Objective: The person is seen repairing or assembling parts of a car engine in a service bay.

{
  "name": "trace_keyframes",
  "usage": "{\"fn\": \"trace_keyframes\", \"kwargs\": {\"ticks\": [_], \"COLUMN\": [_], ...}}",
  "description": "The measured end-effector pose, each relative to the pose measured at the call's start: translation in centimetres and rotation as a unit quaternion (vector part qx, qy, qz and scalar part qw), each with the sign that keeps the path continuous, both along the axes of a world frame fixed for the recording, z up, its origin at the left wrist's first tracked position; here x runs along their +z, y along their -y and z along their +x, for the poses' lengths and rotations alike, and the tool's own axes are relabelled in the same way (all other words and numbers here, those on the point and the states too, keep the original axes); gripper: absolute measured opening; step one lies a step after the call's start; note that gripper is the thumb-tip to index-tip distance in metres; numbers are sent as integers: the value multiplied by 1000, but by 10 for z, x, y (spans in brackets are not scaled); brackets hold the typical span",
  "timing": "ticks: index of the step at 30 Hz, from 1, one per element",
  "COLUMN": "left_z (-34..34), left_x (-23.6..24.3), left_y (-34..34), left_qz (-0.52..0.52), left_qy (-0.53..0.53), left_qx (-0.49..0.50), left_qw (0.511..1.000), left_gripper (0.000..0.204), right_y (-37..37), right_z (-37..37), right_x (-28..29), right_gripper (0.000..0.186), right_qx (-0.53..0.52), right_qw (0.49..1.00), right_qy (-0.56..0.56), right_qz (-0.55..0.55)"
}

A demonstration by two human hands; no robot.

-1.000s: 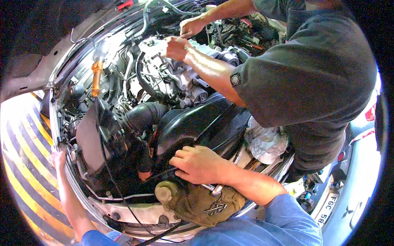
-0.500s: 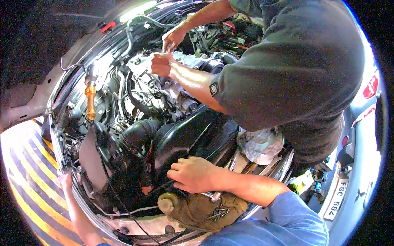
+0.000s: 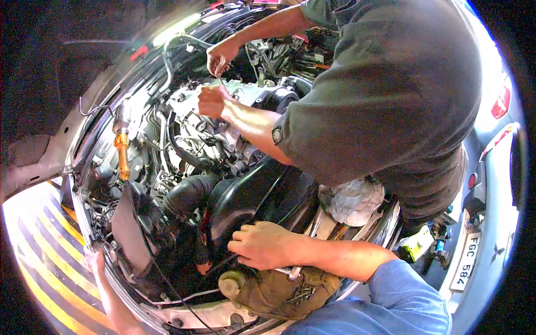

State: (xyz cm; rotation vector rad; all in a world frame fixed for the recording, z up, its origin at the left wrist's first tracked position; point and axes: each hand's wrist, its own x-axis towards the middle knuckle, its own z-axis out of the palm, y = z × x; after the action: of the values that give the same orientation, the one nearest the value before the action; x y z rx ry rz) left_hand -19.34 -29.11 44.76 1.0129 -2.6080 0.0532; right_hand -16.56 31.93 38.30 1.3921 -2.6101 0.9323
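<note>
I am leaning over a car's engine bay. My left hand (image 3: 96, 261) grips the fender edge (image 3: 106, 279) at the left. Close to the front of the bay, my right hand (image 3: 263, 245) rests by a black plastic cover (image 3: 234, 209). Its fingers curl downward, and whatever lies under them is hidden. Just below that hand, a brown cloth (image 3: 265, 296) carries several loose bolts (image 3: 301, 295) and a shiny metal tool (image 3: 295, 273). Beyond, a co-worker's two hands (image 3: 212, 101) work over the silvery engine (image 3: 184, 100), with a thin tool between them.
An orange-handled work lamp (image 3: 121, 156) hangs at the left, its black cable trailing forward. A ribbed intake hose (image 3: 192, 195) crosses mid-bay. The co-worker's dark shirt (image 3: 385, 95) fills the right. A whitish bundle (image 3: 352, 201) sits beside them; another car (image 3: 486, 240) stands behind.
The co-worker's upper hand has risen slightly from the lower one, showing the thin tool between them. The whole view has shifted a little. My hands keep their places.
</note>
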Motion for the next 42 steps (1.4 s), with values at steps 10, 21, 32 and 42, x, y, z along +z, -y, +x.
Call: {"fn": "trace_keyframes", "kwargs": {"ticks": [10, 21, 32, 42], "left_z": [-5, -4, 11, 18], "left_x": [-4, -7, -3, -6], "left_y": [-3, 2, 59, 78], "left_qz": [35, 77, 15, -129], "left_qy": [-20, -56, -43, -33], "left_qx": [-8, -40, -33, -51], "left_qw": [999, 995, 998, 990], "left_gripper": [71, 68, 60, 58], "right_y": [-2, -1, -1, -1], "right_z": [0, 0, 1, 1], "right_x": [1, -3, 7, 1], "right_gripper": [24, 24, 27, 26], "right_qx": [2, 4, 23, 26], "right_qw": [1000, 1000, 1000, 999], "right_qy": [13, 13, 4, -10], "right_qz": [10, 9, 20, -18]}}
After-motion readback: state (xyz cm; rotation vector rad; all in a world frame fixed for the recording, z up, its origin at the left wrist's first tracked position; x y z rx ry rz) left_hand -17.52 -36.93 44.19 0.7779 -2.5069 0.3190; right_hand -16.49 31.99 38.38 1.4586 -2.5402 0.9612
